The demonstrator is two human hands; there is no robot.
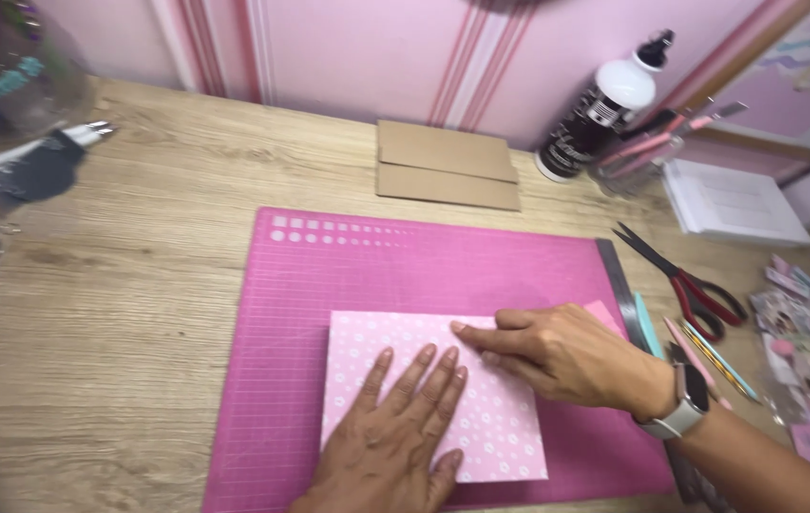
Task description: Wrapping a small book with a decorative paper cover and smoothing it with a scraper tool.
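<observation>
A pink sheet of paper with small white rings (367, 342) lies on a magenta cutting mat (424, 261) in the middle of a wooden desk. My left hand (400, 427) rests flat on the sheet, fingers spread and pointing away from me. My right hand (557, 351) comes in from the right, wearing a light-strapped watch. Its fingers press down on the sheet's upper right part, index finger stretched to the left. A plain pink corner (604, 312) sticks out just behind that hand.
Two brown cardboard pieces (445, 163) lie behind the mat. A white glue bottle with a black cap (604, 104) stands at the back right beside a clear pen holder (638, 157). Red-handled scissors (695, 285), a metal ruler (619, 280), pencils and stickers (790, 313) lie to the right.
</observation>
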